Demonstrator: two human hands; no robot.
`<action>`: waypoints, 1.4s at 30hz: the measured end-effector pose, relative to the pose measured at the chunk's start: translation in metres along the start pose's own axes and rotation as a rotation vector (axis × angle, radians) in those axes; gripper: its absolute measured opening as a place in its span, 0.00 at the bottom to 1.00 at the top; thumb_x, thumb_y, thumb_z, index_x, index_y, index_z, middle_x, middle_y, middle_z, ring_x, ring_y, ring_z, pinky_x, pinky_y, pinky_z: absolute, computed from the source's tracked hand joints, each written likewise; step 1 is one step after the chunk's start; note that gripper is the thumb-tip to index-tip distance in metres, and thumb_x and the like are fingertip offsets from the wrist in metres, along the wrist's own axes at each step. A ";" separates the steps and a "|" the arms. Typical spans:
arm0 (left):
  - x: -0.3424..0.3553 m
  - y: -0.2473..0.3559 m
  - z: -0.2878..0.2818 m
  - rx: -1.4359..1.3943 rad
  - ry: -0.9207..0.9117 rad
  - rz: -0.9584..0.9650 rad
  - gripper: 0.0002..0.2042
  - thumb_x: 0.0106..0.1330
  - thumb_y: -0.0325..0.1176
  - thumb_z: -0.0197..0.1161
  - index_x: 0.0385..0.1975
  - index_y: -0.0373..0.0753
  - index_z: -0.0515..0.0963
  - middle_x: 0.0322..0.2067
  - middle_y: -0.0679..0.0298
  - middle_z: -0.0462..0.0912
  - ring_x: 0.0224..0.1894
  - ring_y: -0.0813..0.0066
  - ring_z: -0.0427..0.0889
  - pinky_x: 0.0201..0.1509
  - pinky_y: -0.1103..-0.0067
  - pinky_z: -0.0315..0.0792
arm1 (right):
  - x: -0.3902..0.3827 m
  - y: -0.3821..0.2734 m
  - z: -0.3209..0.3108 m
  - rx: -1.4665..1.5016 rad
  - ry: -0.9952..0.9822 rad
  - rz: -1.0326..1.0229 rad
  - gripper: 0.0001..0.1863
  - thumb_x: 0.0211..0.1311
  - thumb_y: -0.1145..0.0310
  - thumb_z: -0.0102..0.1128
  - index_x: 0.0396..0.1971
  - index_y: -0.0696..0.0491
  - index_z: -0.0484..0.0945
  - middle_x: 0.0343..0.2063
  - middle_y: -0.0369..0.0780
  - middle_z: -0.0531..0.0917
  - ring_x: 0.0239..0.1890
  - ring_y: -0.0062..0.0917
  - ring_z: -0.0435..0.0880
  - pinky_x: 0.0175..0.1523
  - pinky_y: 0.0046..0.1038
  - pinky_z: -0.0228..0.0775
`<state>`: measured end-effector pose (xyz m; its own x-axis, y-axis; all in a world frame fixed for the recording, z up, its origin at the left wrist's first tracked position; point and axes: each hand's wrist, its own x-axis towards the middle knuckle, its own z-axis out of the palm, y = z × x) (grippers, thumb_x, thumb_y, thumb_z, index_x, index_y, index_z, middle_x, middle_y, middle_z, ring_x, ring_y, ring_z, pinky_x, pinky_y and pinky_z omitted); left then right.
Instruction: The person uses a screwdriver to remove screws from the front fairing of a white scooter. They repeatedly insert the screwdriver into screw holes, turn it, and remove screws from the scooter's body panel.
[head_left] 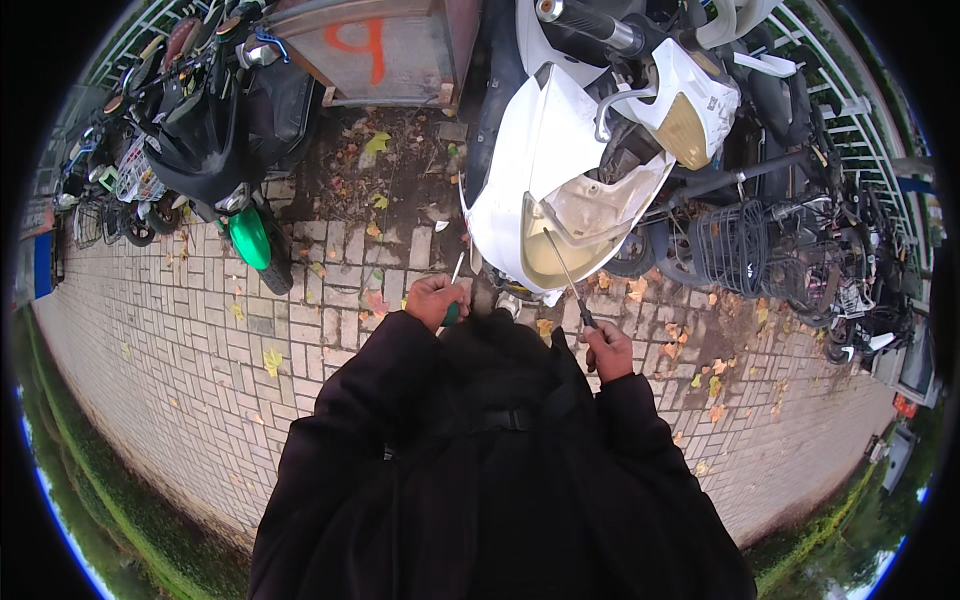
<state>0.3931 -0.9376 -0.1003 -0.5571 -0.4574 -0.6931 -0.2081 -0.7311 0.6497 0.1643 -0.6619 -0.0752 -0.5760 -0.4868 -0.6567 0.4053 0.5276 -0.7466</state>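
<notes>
My left hand (437, 300) is closed around a thin pale rod (458, 267) that points up and away. A bit of green (450, 315) shows under the fingers; whether it belongs to the rod I cannot tell. In my right hand (607, 350) is a long, thin screwdriver (566, 265) with a dark handle. Its shaft slants up and left over the pale, open front of a white scooter (548, 140); whether the tip touches it I cannot tell. The scooter's white front panel (690, 110) tilts to the right, apart from the lower shell.
Behind on the left stands a dark scooter with a green front mudguard (250, 238). A grey box-like panel (385, 60) is at the back. Bikes with black wire baskets (735, 245) crowd the right, by a white fence (860, 125). Fallen leaves lie on the brick paving (200, 400).
</notes>
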 end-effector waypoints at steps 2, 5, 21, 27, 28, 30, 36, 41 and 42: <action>0.013 0.009 0.007 0.003 0.028 0.003 0.09 0.65 0.25 0.62 0.22 0.36 0.75 0.26 0.57 0.84 0.24 0.70 0.84 0.27 0.76 0.78 | 0.014 -0.006 0.010 0.034 -0.011 -0.060 0.12 0.70 0.67 0.64 0.45 0.59 0.82 0.18 0.30 0.74 0.15 0.11 0.69 0.19 0.19 0.61; 0.031 0.024 0.019 -0.008 0.020 0.036 0.11 0.67 0.28 0.65 0.22 0.37 0.75 0.26 0.57 0.84 0.24 0.70 0.84 0.27 0.75 0.78 | 0.034 -0.018 0.016 0.086 -0.018 -0.136 0.13 0.71 0.69 0.62 0.50 0.59 0.80 0.19 0.29 0.73 0.17 0.10 0.69 0.20 0.18 0.61; 0.274 0.116 0.063 0.442 0.097 0.487 0.15 0.57 0.36 0.76 0.27 0.30 0.80 0.51 0.45 0.84 0.51 0.57 0.84 0.54 0.68 0.77 | 0.019 -0.032 0.094 0.356 0.258 -0.107 0.15 0.72 0.69 0.61 0.51 0.63 0.80 0.29 0.37 0.84 0.16 0.15 0.72 0.20 0.20 0.65; 0.306 0.148 0.063 0.452 -0.022 0.301 0.26 0.65 0.32 0.71 0.62 0.34 0.72 0.46 0.60 0.84 0.36 0.71 0.84 0.29 0.71 0.84 | 0.010 -0.028 0.117 0.340 0.317 -0.128 0.15 0.72 0.67 0.61 0.50 0.61 0.81 0.31 0.37 0.84 0.15 0.14 0.72 0.20 0.19 0.64; 0.302 0.150 0.065 0.349 -0.053 0.268 0.28 0.65 0.33 0.71 0.64 0.35 0.71 0.47 0.60 0.84 0.38 0.70 0.85 0.30 0.71 0.84 | 0.010 -0.029 0.120 0.336 0.319 -0.134 0.15 0.72 0.66 0.61 0.50 0.61 0.81 0.32 0.38 0.84 0.15 0.14 0.72 0.20 0.19 0.64; 0.297 0.159 0.065 0.416 -0.146 0.159 0.27 0.65 0.34 0.71 0.62 0.35 0.72 0.46 0.61 0.84 0.40 0.70 0.85 0.31 0.70 0.85 | 0.011 -0.031 0.125 0.347 0.341 -0.109 0.14 0.72 0.67 0.60 0.50 0.60 0.81 0.31 0.37 0.84 0.16 0.14 0.72 0.21 0.20 0.64; 0.311 0.167 0.054 0.509 -0.283 0.056 0.26 0.64 0.36 0.73 0.60 0.35 0.73 0.46 0.62 0.84 0.40 0.70 0.85 0.31 0.69 0.85 | 0.012 -0.039 0.131 0.317 0.356 -0.092 0.13 0.72 0.67 0.60 0.49 0.60 0.81 0.29 0.36 0.84 0.16 0.14 0.71 0.21 0.20 0.64; 0.312 0.158 0.052 0.462 -0.244 0.090 0.24 0.64 0.36 0.73 0.58 0.36 0.75 0.43 0.62 0.85 0.38 0.71 0.85 0.30 0.70 0.84 | 0.011 -0.035 0.131 0.321 0.338 -0.061 0.15 0.71 0.68 0.62 0.52 0.61 0.80 0.29 0.35 0.84 0.16 0.13 0.72 0.22 0.19 0.64; 0.309 0.156 0.053 0.453 -0.225 0.092 0.23 0.64 0.36 0.72 0.57 0.36 0.76 0.43 0.62 0.85 0.37 0.71 0.85 0.30 0.70 0.84 | 0.011 -0.034 0.131 0.323 0.332 -0.060 0.16 0.71 0.69 0.63 0.53 0.61 0.80 0.29 0.35 0.84 0.16 0.13 0.72 0.22 0.19 0.64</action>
<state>0.1461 -1.1666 -0.1963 -0.7383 -0.3533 -0.5746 -0.4497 -0.3771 0.8097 0.2370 -0.7764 -0.0713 -0.7799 -0.2334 -0.5808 0.5339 0.2360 -0.8119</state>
